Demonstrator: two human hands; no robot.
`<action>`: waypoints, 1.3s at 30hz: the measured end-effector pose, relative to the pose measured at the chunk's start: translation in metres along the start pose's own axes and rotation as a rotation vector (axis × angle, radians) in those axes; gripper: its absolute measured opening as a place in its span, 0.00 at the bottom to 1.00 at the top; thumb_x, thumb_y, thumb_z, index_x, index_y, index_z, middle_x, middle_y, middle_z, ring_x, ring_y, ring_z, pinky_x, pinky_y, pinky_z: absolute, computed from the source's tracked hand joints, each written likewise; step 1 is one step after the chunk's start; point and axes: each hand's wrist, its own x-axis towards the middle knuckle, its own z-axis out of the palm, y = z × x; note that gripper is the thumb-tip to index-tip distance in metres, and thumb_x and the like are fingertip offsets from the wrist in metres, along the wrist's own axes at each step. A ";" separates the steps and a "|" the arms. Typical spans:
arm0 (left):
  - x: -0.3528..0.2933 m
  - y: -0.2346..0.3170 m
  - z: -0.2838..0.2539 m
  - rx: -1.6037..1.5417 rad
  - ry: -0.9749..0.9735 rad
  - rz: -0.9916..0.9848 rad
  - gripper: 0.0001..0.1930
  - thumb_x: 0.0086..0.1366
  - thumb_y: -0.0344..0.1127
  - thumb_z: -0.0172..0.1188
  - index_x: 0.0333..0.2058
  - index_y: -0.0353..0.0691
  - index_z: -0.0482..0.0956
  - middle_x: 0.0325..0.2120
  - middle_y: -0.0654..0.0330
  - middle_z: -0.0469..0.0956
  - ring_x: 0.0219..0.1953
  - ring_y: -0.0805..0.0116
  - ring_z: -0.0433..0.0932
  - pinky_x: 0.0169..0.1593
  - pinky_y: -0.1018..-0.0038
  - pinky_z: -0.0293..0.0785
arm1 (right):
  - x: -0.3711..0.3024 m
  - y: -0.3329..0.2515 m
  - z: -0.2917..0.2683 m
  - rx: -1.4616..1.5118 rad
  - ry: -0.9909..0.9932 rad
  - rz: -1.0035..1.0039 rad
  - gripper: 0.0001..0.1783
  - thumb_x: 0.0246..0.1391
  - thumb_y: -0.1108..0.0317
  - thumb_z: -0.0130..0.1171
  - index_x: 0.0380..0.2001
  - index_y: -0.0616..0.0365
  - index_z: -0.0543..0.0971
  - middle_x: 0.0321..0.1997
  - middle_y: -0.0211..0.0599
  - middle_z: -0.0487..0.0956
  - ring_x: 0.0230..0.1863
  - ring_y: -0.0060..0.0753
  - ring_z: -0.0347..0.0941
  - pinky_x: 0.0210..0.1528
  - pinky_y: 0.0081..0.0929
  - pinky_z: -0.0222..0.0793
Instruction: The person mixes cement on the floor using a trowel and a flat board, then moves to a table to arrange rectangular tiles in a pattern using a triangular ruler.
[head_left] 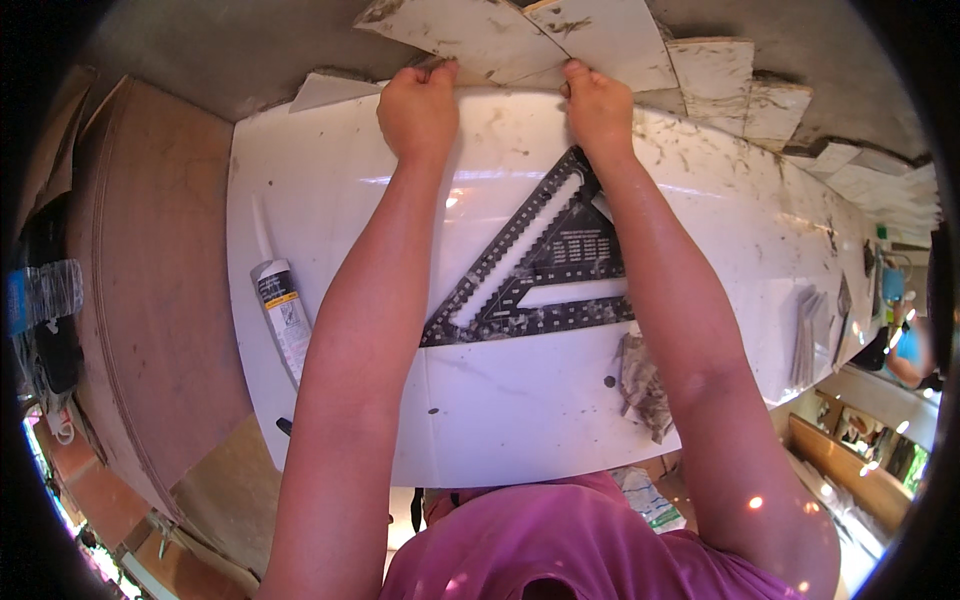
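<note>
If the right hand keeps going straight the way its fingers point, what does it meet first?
The right hand points away from the body; its fingertips already sit at the edge of the pale, smeared tile beyond the white slab, so probably that tile.

A black triangular square [540, 265] lay at centre. A caulk tube [278, 305] lay at nine o'clock, a crumpled rag [645, 385] at five.

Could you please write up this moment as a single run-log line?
left hand: gripping far edge of white tile | right hand: gripping same edge | on tile: black triangular square, caulk tube, crumpled rag
</note>
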 end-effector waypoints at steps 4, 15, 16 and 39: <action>0.000 0.002 0.000 -0.049 -0.005 -0.063 0.18 0.56 0.49 0.69 0.29 0.37 0.84 0.27 0.52 0.84 0.33 0.54 0.83 0.41 0.61 0.77 | 0.004 0.008 0.000 -0.017 -0.026 -0.029 0.26 0.64 0.51 0.60 0.23 0.65 0.81 0.19 0.28 0.75 0.22 0.19 0.67 0.28 0.22 0.65; 0.003 -0.013 -0.002 -0.392 0.140 0.041 0.14 0.59 0.39 0.71 0.34 0.33 0.81 0.27 0.59 0.82 0.28 0.72 0.76 0.34 0.73 0.74 | -0.008 -0.002 -0.002 -0.202 -0.025 -0.142 0.24 0.61 0.49 0.61 0.24 0.62 0.81 0.18 0.36 0.76 0.23 0.28 0.70 0.30 0.30 0.67; 0.006 -0.016 -0.003 -0.411 0.148 0.080 0.13 0.60 0.37 0.70 0.34 0.33 0.81 0.28 0.60 0.82 0.29 0.73 0.76 0.34 0.75 0.74 | -0.017 -0.011 -0.002 -0.246 -0.037 -0.189 0.23 0.60 0.49 0.61 0.24 0.61 0.81 0.19 0.39 0.77 0.22 0.31 0.72 0.30 0.32 0.68; 0.031 -0.021 0.003 -0.846 0.005 0.177 0.06 0.60 0.27 0.69 0.32 0.31 0.82 0.25 0.64 0.81 0.28 0.79 0.74 0.33 0.79 0.72 | -0.017 -0.030 0.065 -0.426 -0.574 -1.442 0.11 0.44 0.61 0.60 0.15 0.52 0.72 0.19 0.35 0.72 0.24 0.47 0.72 0.26 0.46 0.67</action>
